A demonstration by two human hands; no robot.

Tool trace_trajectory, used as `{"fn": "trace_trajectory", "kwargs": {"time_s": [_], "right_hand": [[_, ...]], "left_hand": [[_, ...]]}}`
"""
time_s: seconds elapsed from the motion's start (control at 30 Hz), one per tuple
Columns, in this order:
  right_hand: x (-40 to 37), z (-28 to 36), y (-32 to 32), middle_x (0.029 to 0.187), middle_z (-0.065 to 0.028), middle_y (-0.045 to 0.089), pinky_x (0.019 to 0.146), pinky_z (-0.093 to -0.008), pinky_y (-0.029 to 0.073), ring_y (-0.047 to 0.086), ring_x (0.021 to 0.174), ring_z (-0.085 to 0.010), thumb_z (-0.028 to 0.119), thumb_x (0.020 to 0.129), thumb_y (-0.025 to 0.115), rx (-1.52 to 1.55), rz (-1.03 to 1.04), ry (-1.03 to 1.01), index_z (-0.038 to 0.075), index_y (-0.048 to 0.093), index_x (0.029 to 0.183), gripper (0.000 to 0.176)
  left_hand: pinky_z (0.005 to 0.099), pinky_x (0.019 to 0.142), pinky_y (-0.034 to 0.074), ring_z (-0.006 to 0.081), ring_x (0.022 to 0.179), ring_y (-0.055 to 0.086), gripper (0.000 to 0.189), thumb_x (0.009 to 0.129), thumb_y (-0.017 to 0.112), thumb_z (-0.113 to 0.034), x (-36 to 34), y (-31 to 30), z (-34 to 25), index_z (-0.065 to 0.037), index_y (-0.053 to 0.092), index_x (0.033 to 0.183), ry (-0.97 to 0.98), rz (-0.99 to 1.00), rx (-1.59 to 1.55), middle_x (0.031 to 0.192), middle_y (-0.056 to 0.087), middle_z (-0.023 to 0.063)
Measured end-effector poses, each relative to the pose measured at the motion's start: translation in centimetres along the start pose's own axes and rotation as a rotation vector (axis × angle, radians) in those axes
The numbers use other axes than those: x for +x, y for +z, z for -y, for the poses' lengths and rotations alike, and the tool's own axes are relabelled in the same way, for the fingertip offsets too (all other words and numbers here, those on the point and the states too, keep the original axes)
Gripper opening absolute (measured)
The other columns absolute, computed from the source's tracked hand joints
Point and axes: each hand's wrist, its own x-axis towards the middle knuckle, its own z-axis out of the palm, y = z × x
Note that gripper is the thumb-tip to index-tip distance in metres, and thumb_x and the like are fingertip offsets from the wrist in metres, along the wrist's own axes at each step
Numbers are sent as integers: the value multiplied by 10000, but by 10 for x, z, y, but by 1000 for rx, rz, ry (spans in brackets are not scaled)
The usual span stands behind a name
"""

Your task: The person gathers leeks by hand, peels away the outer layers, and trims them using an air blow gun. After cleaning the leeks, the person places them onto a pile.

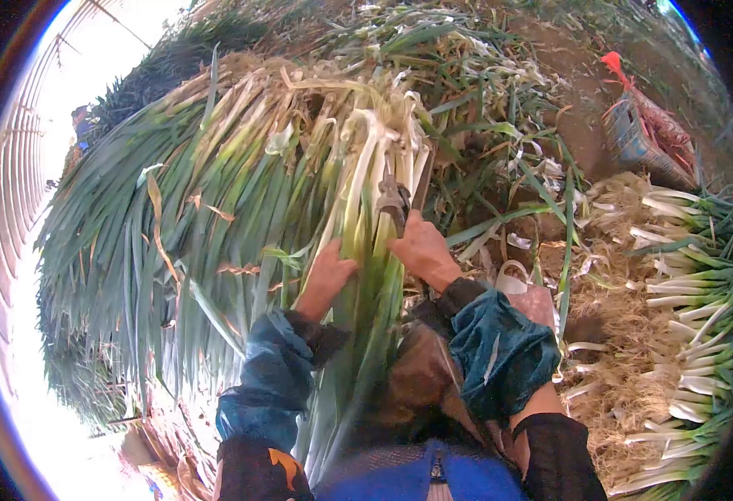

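A bundle of leeks (368, 188) lies in front of me, pale stalks and roots pointing away and green leaves toward my body. My left hand (327, 277) is closed at the left edge of this bundle, fingers curled against the stalks. On the bundle's right side, my right hand (425, 252) is closed with its thumb toward the stalks. At its fingertips is a small grey metal tool (392, 197) with a dark lower part, lying over the pale stalks. Its exact kind does not show, and the grip is partly hidden.
A large heap of leeks (208, 200) spreads to the left. Trimmed leeks (700, 321) lie in a row at the right, beside dry roots (625, 334). Loose leaf scraps (500, 159) cover the ground behind. A sack with a red tie (646, 134) stands at the back right.
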Motion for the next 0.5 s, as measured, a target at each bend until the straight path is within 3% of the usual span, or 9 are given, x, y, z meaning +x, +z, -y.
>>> {"fn": "trace_trajectory", "kwargs": {"time_s": [0.1, 0.17, 0.23, 0.3, 0.5], "right_hand": [[5, -7, -4, 926, -298, 603, 802, -472, 472, 593, 895, -431, 257, 737, 569, -3, 15, 13, -88, 429, 1050, 488], [9, -6, -3, 924, -298, 603, 802, -470, 473, 595, 894, -429, 261, 740, 567, 14, 12, -9, -90, 419, 1055, 494], [10, -4, -2, 927, -295, 603, 801, -472, 473, 596, 892, -427, 275, 745, 572, 20, -2, -16, -88, 414, 1060, 506], [10, 0, -5, 926, -304, 596, 800, -474, 464, 583, 900, -436, 288, 745, 596, 37, -25, -21, -91, 417, 1054, 520], [9, 2, 1, 919, -325, 583, 796, -476, 450, 558, 908, -461, 308, 737, 643, 53, -43, -21, -99, 431, 1041, 550]], "left_hand": [[421, 733, 440, 382, 827, 565, 353, 667, 585, -139, 11, 8, 20, 38, 538, 969, 49, 74, 36, 901, 591, 241], [437, 743, 433, 400, 845, 550, 352, 673, 583, -149, 7, 10, 38, 41, 532, 965, 239, 97, 149, 902, 581, 252], [448, 755, 427, 411, 867, 540, 361, 677, 581, -159, 8, 10, 45, 41, 526, 972, 212, 109, 179, 905, 573, 262], [455, 768, 424, 415, 895, 534, 378, 678, 579, -166, 8, 8, 25, 38, 522, 991, -34, 113, 121, 909, 567, 269], [451, 790, 426, 420, 937, 534, 410, 679, 589, -169, 15, 15, 44, 39, 515, 1024, -36, 134, 122, 945, 571, 277]]}}
